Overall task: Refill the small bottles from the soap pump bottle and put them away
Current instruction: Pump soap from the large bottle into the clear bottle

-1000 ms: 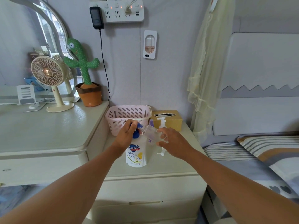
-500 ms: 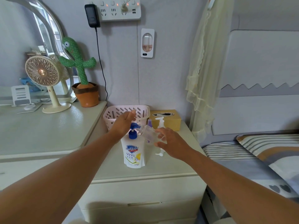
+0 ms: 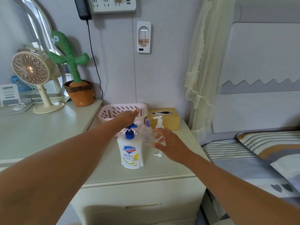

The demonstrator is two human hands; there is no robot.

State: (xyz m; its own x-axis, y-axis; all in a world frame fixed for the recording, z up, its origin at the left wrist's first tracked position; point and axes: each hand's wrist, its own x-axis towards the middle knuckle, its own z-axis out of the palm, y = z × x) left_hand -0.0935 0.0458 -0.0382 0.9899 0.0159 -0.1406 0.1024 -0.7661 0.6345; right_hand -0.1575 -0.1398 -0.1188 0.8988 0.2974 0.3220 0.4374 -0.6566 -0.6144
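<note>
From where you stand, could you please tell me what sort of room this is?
Most likely a bedroom: a bed with striped bedding and a white headboard lies right of the nightstand, and a dressing table with an arched mirror stands left.

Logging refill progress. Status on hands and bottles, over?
Left hand flat over the pump of the soap bottle. Right hand holds small bottle tilted, mouth at spout. Loose pump cap lies beside, not blocking.
</note>
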